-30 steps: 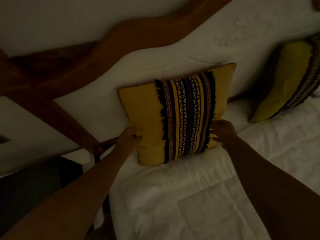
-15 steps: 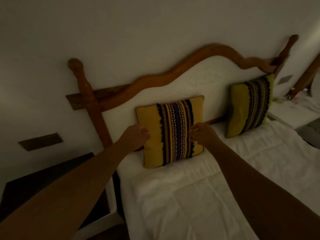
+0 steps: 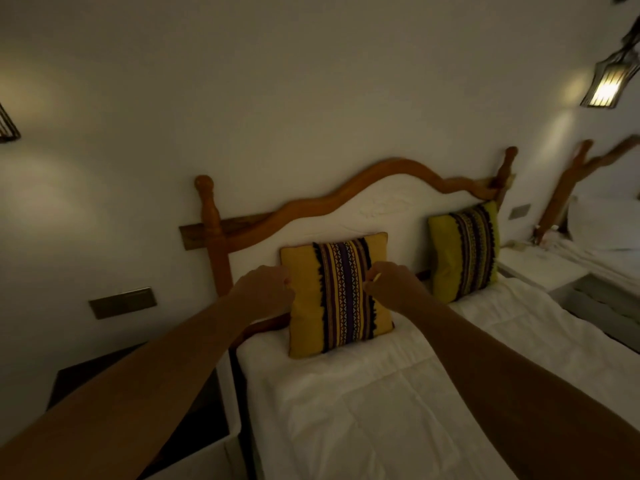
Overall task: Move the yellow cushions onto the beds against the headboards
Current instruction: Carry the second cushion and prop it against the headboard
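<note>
While cushion (image 3: 341, 299) leans on headboard (image 3: 346, 216) — left hand (image 3: 265, 289), right hand (image 3: 391, 282) close.

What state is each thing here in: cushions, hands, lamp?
near cushion, upright on the bed, leaning on the headboard
far cushion, upright, leaning on the headboard too
left hand, fingers curled at the near cushion's left edge, grip unclear
right hand, fingers curled before its front, grip unclear
lamp, lit
</note>
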Available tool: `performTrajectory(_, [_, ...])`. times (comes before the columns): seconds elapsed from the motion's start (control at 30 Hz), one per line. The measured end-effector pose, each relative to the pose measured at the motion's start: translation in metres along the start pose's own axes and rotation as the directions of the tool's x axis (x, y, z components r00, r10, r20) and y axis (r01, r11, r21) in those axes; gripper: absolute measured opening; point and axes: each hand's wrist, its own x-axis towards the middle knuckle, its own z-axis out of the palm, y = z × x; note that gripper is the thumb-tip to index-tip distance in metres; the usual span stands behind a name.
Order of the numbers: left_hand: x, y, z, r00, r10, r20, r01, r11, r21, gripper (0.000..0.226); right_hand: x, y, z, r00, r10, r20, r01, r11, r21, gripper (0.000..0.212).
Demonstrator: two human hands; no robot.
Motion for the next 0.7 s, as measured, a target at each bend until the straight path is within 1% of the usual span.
performTrajectory(0.03, [-0.007, 0.001, 0.0, 1.0, 0.012, -0.015, -0.012, 1.0, 0.013, 0.037, -0.008, -0.001, 0.0, 1.0, -0.014, -0.008, 0.014, 1.0, -0.027, 0.037])
performTrajectory(0.1, [-0.021, 0.004, 0.001, 1.0, 0.016, -0.015, -0.015, 0.999, 0.047, 0.049, -0.021, -0.001, 0.002, 1.0, -0.015, -0.027, 0.015, 1.0, -0.023, 0.051])
performTrajectory(0.17, [-0.032, 0.005, 0.003, 1.0, 0.001, 0.015, -0.002, 0.998, 0.064, 0.05, -0.031, -0.001, 0.003, 0.999, -0.009, -0.03, 0.008, 0.999, -0.032, 0.046])
performTrajectory(0.23, [-0.04, 0.005, 0.006, 1.0, 0.014, 0.028, -0.017, 0.995, 0.099, 0.044, -0.037, -0.002, 0.005, 1.0, -0.004, -0.018, 0.003, 0.998, -0.062, 0.039])
performTrajectory(0.5, [-0.056, 0.002, 0.014, 0.999, 0.017, 0.028, -0.02, 0.994, 0.107, 0.037, -0.047, -0.003, 0.014, 1.0, 0.021, 0.016, -0.019, 0.996, -0.089, 0.035])
performTrajectory(0.6, [-0.052, 0.001, 0.009, 0.999, 0.028, 0.025, -0.03, 0.992, 0.12, 0.037, -0.043, 0.001, 0.017, 1.0, 0.01, 0.019, -0.008, 0.995, -0.097, 0.033])
performTrajectory(0.7, [-0.039, -0.002, 0.011, 0.998, 0.02, 0.053, -0.027, 0.991, 0.133, 0.037, -0.033, 0.009, 0.021, 1.0, 0.011, 0.019, -0.009, 0.995, -0.101, 0.031])
